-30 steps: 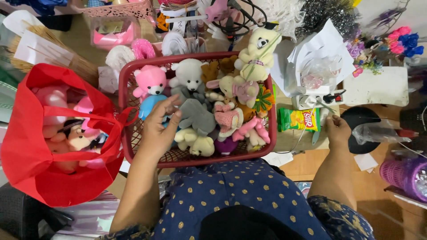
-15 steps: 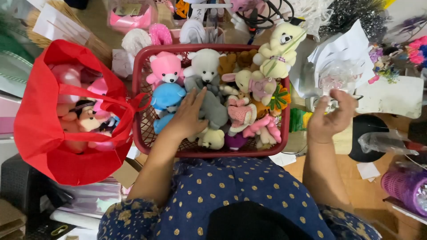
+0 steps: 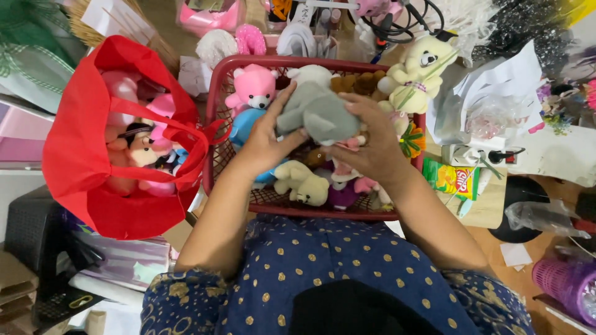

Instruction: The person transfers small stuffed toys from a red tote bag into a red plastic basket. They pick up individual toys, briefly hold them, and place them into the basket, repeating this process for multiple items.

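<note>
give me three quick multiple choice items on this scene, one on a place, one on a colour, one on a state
1. Where is the red bag?
A. on the person's left, beside the red basket
B. inside the basket
C. on the person's right, by the purple container

2. What colour is the plush toy held in both hands?
A. pink
B. grey
C. cream

3. How do the hands stand?
A. both rest flat on the lap
B. only one touches the toy
C. both grip the toy above the basket

Answers:
1 A, the bag of soft toys sits against the basket's left rim.
2 B, the toy between the left hand and right hand is grey; the pink bear sits in the basket.
3 C, fingers of both hands wrap the grey toy over the other toys.
</note>
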